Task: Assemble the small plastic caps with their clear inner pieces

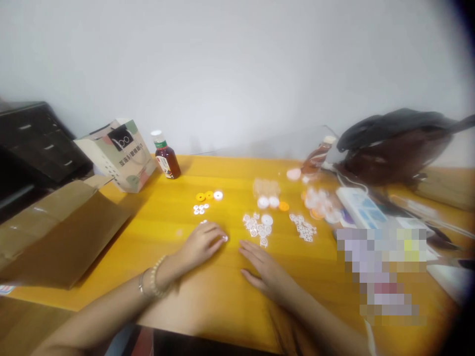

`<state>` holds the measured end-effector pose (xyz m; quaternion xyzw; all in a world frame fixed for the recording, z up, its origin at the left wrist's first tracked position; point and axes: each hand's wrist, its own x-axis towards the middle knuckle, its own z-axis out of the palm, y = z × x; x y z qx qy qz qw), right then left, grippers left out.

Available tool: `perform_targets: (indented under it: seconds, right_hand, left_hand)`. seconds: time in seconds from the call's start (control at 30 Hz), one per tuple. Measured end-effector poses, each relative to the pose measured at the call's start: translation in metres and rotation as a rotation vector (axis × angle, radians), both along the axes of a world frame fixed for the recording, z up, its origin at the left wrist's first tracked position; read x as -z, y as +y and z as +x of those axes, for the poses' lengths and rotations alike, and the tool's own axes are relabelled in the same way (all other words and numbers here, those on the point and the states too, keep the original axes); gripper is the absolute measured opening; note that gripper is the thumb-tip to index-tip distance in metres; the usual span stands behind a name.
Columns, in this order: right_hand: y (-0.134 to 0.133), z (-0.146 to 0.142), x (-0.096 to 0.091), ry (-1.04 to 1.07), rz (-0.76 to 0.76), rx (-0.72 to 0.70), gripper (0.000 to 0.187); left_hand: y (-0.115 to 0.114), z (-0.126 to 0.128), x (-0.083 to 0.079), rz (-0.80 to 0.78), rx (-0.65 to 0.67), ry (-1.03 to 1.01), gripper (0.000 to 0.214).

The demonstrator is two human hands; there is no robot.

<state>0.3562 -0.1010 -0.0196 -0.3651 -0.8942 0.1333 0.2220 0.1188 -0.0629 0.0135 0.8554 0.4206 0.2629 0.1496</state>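
Observation:
My left hand (202,242) hovers low over the yellow table, its fingers bent together. At its fingertips shows a small white piece (225,239), too blurred to name exactly. My right hand (265,269) lies palm down to the right with fingers stretched out, holding nothing. Just beyond it is a heap of white cut-out pieces (256,228), with a white disc (267,220) among them. A second group of cut-out pieces (305,228) lies farther right. Beyond my left hand are several small white discs (200,209), two yellow discs (205,196) and a larger white disc (218,196).
A cardboard box (63,232) and a paper bag (122,158) stand left, near a bottle of dark red drink (168,163). Blurred wooden-looking pieces (266,188) lie mid-table. To the right are an orange-white pile (322,203), another bottle (317,157) and a dark bag (393,148).

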Motion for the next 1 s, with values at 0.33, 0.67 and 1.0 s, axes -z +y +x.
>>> perform_targets:
  seconds: [0.33,0.67,1.0]
  right_hand:
    - [0.0,-0.002,-0.001,0.021,0.018,0.049,0.042]
    - [0.008,-0.007,-0.005,0.033,0.037,0.052,0.039]
    - [0.031,-0.007,-0.008,0.086,-0.031,-0.075,0.045]
  left_hand:
    - [-0.003,0.017,0.012,-0.063,0.064,0.017,0.019]
    - [0.06,-0.04,-0.014,0.049,-0.323,-0.059,0.028]
    - [0.118,-0.065,0.009,-0.122,-0.395,0.02,0.033]
